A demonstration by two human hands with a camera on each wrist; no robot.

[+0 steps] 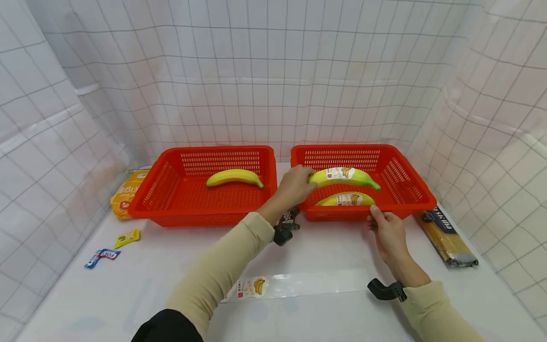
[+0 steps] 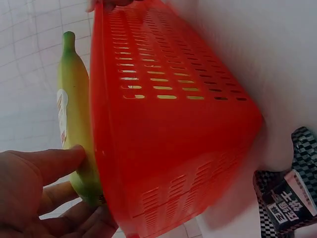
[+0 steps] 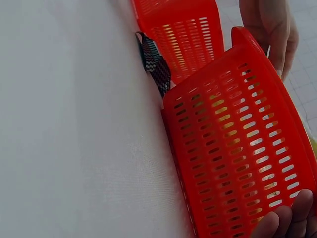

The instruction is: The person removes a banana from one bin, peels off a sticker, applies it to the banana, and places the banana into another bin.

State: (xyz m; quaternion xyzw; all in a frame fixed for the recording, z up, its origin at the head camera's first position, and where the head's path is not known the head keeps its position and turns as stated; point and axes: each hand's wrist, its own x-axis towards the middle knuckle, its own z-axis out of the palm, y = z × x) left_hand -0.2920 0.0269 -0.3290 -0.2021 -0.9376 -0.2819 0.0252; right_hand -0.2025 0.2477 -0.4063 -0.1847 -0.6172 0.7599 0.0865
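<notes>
My left hand point(image 1: 297, 184) pinches the end of a labelled banana point(image 1: 346, 176) over the right red basket point(image 1: 410, 187). In the left wrist view, thumb and fingers close round that banana point(image 2: 75, 99) beside the basket's rim. A second labelled banana point(image 1: 347, 199) lies inside the same basket, near its front wall. My right hand point(image 1: 390, 235) grips the front rim of this basket, thumb on top and fingers against the outer wall. In the right wrist view its fingers point(image 3: 297, 213) touch the slotted side. A third banana point(image 1: 235, 177) lies in the left red basket point(image 1: 158, 190).
A dark checkered packet point(image 1: 289, 219) lies between the baskets. At left are an orange bag point(image 1: 128, 194), a yellow packet point(image 1: 127, 238) and small blue wrappers point(image 1: 102, 256). A pasta pack point(image 1: 446, 235) lies at right. A clear labelled strip point(image 1: 299, 286) lies in front.
</notes>
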